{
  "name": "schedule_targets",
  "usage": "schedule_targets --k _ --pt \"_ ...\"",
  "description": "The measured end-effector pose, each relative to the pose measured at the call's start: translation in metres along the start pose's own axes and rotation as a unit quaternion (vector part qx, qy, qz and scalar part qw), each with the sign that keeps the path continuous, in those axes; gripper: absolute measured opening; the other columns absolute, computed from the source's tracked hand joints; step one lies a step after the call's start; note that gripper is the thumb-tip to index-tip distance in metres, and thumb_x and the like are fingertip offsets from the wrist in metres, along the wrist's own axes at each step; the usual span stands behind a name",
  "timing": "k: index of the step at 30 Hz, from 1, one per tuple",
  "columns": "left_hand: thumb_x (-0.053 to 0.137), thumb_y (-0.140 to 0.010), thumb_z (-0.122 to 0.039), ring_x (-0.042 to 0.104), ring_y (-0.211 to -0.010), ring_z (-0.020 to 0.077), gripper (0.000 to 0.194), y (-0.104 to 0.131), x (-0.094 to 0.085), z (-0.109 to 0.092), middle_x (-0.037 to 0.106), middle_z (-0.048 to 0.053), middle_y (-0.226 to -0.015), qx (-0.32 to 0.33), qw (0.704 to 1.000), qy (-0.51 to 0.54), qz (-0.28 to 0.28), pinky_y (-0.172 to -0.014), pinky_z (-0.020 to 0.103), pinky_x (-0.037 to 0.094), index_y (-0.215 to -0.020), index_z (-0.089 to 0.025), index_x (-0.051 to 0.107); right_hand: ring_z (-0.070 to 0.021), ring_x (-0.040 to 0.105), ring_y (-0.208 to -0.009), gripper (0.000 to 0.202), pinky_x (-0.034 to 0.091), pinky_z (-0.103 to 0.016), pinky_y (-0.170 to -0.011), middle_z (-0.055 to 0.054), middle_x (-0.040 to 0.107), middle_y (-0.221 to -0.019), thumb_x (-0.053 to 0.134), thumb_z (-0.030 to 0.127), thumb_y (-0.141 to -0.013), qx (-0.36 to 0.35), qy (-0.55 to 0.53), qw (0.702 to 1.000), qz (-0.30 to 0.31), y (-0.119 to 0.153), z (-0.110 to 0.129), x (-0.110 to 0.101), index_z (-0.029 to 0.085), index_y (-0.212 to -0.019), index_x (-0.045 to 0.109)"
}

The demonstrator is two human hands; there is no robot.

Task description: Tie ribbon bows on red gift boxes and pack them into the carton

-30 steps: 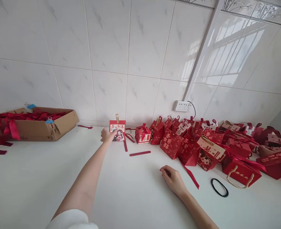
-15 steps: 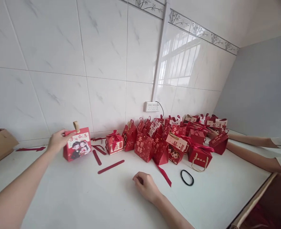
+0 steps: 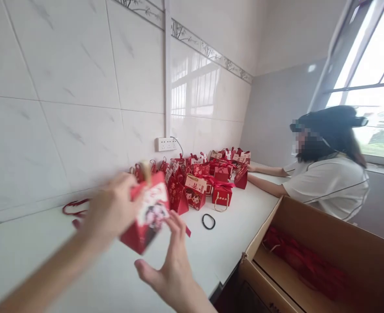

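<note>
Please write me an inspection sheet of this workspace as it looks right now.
Surface: white counter, along a tiled wall.
Job's things: red gift box, lifted off the counter, blurred.
Clutter: cluster of red gift boxes; black hair tie; red ribbon; open cardboard box holding red ribbons, beside the counter.
Grippers: left hand grips the box; right hand open, fingertips at its lower edge.
Cables: cord from the wall socket.
Surroundings: a co-worker reaching to the far boxes; window.
</note>
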State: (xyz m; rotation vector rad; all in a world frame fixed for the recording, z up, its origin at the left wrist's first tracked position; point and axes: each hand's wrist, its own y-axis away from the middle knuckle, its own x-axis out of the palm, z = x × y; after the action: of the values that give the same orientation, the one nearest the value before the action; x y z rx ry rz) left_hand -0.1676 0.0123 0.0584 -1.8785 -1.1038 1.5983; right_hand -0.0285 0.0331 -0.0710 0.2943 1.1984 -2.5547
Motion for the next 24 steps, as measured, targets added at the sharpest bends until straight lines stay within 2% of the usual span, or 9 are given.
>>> schedule_targets --k 3,6,9,11,14,16,20,22,24 --pt "0.048 -0.078 -0.031 0.048 -0.046 0.0117 0.017 0.04 0.027 -0.067 0.051 0.0 -0.067 0.054 0.996 0.024 0.062 -0.041 0.023 0.03 -0.065 -0.021 0.046 -0.0372 0.025 -0.135 0.085 0.037 -0.057 -0.101 -0.022 0.027 -0.141 0.066 0.034 -0.075 0.0 0.062 0.997 -0.035 0.015 -0.006 -0.022 0.02 -0.14 0.014" --pt "0.046 -0.08 -0.028 0.054 -0.051 0.0131 0.011 0.063 0.036 -0.095 0.054 0.001 -0.071 0.059 0.989 0.104 0.09 -0.042 0.023 0.038 -0.071 -0.02 0.047 -0.0321 0.039 -0.129 0.063 0.045 -0.051 -0.095 -0.018 0.039 -0.137 0.054 0.024 -0.083 0.006 0.065 0.996 -0.062 0.027 -0.026 -0.047 0.023 -0.139 0.025" --pt "0.051 -0.081 -0.039 0.064 -0.071 0.0162 0.019 0.067 0.03 -0.097 0.059 0.003 -0.083 0.041 0.939 0.286 0.185 -0.048 0.022 0.049 -0.083 -0.02 0.052 -0.0243 0.064 -0.097 0.036 0.056 -0.037 -0.077 -0.012 0.063 -0.112 0.044 0.025 -0.087 0.097 -0.007 0.994 -0.051 0.036 -0.041 -0.077 0.021 -0.122 0.052" --pt "0.051 -0.082 -0.042 0.064 -0.089 0.0176 0.024 0.064 0.025 -0.091 0.059 0.004 -0.094 0.02 0.896 0.39 0.21 -0.058 0.023 0.055 -0.093 -0.021 0.054 -0.0227 0.067 -0.081 0.029 0.056 -0.032 -0.068 -0.009 0.07 -0.093 0.045 0.03 -0.086 0.181 -0.075 0.979 -0.057 0.042 -0.043 -0.096 0.018 -0.104 0.063" --pt "0.055 -0.081 -0.039 0.058 -0.102 0.0187 0.026 0.058 0.026 -0.078 0.056 0.005 -0.105 0.009 0.905 0.402 0.137 -0.086 0.034 0.054 -0.1 -0.02 0.055 -0.0254 0.067 -0.085 0.03 0.056 -0.032 -0.07 -0.008 0.071 -0.092 0.054 0.036 -0.081 0.269 -0.191 0.941 -0.077 0.048 -0.037 -0.116 0.017 -0.101 0.067" --pt "0.06 -0.078 -0.039 0.056 -0.105 0.0202 0.032 0.055 0.03 -0.072 0.056 0.006 -0.11 0.011 0.914 0.377 0.153 -0.097 0.041 0.046 -0.104 -0.021 0.056 -0.0255 0.067 -0.085 0.032 0.055 -0.032 -0.07 -0.006 0.072 -0.094 0.06 0.037 -0.078 0.309 -0.251 0.915 -0.072 0.05 -0.029 -0.123 0.019 -0.103 0.067" --pt "0.064 -0.076 -0.042 0.063 -0.094 0.0195 0.035 0.051 0.033 -0.07 0.066 0.004 -0.101 -0.046 0.818 0.443 0.364 -0.085 0.035 0.052 -0.104 -0.021 0.06 -0.022 0.067 -0.077 0.025 0.053 -0.026 -0.063 -0.003 0.072 -0.089 0.065 0.034 -0.074 0.341 -0.28 0.896 -0.051 0.049 -0.013 -0.124 0.02 -0.094 0.071" --pt "0.062 -0.078 -0.042 0.066 -0.084 0.018 0.029 0.049 0.034 -0.072 0.07 0.003 -0.091 -0.074 0.778 0.478 0.401 -0.077 0.031 0.053 -0.096 -0.02 0.064 -0.0207 0.066 -0.074 0.024 0.052 -0.024 -0.059 -0.002 0.072 -0.086 0.066 0.03 -0.072 0.347 -0.28 0.894 -0.043 0.048 -0.006 -0.122 0.021 -0.094 0.071" --pt "0.061 -0.079 -0.04 0.067 -0.078 0.0172 0.024 0.048 0.035 -0.073 0.071 0.003 -0.086 -0.089 0.774 0.492 0.389 -0.075 0.03 0.052 -0.086 -0.018 0.066 -0.0197 0.066 -0.07 0.025 0.051 -0.023 -0.057 -0.001 0.072 -0.082 0.066 0.026 -0.07 0.353 -0.283 0.891 -0.034 0.047 -0.001 -0.121 0.022 -0.094 0.071"
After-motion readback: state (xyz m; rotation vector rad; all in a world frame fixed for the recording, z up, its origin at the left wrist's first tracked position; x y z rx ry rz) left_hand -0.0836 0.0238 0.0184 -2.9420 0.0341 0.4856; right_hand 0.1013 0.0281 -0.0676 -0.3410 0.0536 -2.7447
